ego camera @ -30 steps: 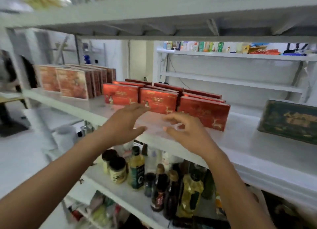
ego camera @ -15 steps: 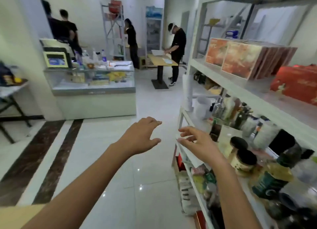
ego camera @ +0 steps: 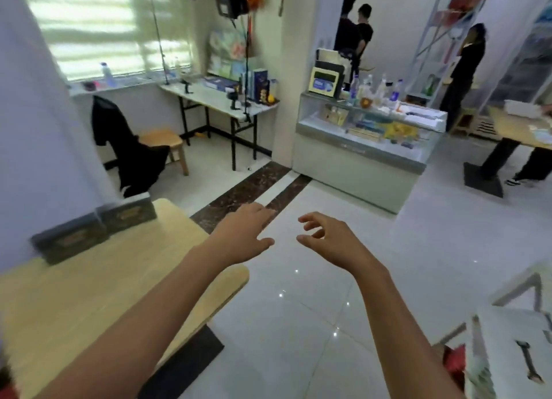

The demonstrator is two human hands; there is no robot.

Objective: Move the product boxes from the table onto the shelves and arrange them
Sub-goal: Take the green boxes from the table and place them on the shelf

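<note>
— Well, how are left grip [ego camera: 245,237] and right grip [ego camera: 331,243] held?
— Both loosely spread, nothing held. Two boxes [ego camera: 70,242] are seen well left of them, stood on the table [ego camera: 89,294].

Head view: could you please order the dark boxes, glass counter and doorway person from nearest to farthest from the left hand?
1. Dark boxes, on the near table.
2. Glass counter, ahead across the floor.
3. Doorway person, behind the counter.

We're looking at a shop: a glass case [ego camera: 352,156] is displaying goods [ego camera: 398,129], bottles [ego camera: 379,89] are standing on top, a rack [ego camera: 425,49] is standing behind, boxes [ego camera: 89,231] are sitting on a surface [ego camera: 89,294].
</note>
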